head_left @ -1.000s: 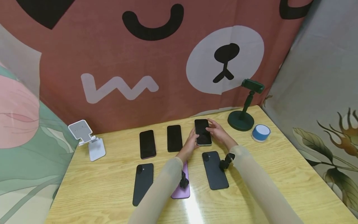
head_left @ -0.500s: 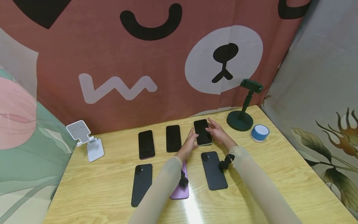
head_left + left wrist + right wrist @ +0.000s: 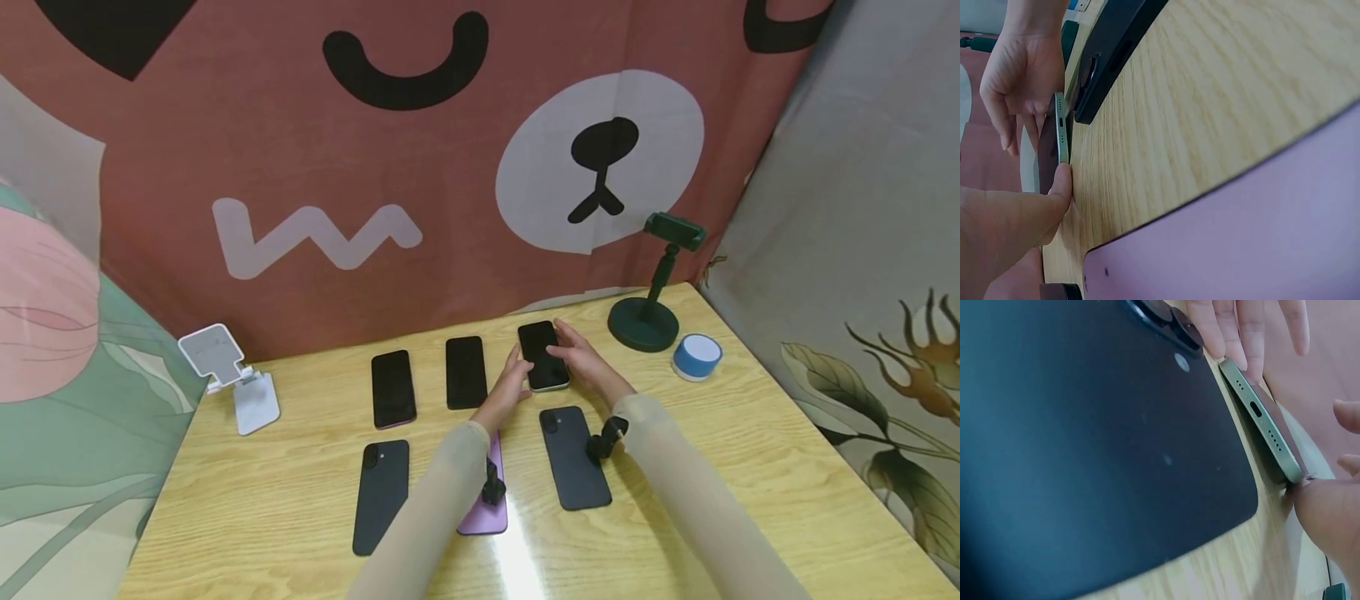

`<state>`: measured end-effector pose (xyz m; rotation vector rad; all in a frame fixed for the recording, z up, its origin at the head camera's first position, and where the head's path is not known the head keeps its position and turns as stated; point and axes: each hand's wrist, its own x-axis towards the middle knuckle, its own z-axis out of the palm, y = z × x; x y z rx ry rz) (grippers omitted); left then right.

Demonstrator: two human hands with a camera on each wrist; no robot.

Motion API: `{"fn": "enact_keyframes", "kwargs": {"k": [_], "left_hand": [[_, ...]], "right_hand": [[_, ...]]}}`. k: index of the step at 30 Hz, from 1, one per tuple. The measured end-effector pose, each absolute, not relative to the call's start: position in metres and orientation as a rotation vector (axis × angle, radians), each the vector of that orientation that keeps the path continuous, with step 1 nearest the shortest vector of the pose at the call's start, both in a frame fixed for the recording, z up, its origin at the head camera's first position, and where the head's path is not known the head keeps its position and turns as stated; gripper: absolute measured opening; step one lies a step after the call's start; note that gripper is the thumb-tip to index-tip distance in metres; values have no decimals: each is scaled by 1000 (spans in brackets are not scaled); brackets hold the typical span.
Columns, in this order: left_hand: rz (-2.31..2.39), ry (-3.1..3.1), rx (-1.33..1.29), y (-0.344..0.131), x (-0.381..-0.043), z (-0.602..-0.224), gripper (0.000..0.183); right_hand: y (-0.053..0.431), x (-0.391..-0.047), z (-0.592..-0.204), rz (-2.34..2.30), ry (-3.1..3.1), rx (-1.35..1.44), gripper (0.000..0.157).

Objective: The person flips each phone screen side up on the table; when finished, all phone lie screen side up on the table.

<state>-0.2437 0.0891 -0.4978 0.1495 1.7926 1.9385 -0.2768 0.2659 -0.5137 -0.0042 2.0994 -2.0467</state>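
Note:
A smartphone (image 3: 543, 356) with a dark screen and a pale green frame is at the back of the table, screen up. My left hand (image 3: 510, 386) grips its left edge near the bottom corner, thumb at the rim. On the opposite side, my right hand (image 3: 585, 358) holds the right edge, with its thumb reaching over the screen. The phone's charging port edge (image 3: 1257, 412) faces the right wrist camera, a dark shadow beneath it. Nearer me lies a black phone (image 3: 576, 458), back up. A purple phone (image 3: 487, 517) is partly under my left forearm.
Two phones, a middle one (image 3: 467, 372) and a left one (image 3: 393, 389), lie screen up; another black phone (image 3: 381, 496) lies back up. A white folding stand (image 3: 257, 404) is at left. A green phone stand (image 3: 643, 323) and a blue-and-white round object (image 3: 697, 357) are at right.
My right thumb has shifted slightly left over the phone's screen. Both hands otherwise stay at the same phone, and the other phones lie where they were.

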Motion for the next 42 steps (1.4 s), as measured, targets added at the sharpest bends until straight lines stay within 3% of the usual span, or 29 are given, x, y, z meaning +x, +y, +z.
{"fn": "enact_keyframes", "kwargs": {"k": [20, 42], "left_hand": [[1908, 1859, 186, 91, -242, -500, 74], [1848, 1942, 231, 85, -232, -493, 78]], "right_hand": [[254, -274, -509, -2104, 2042, 221, 72], [260, -259, -508, -2306, 1924, 178, 65]]}}
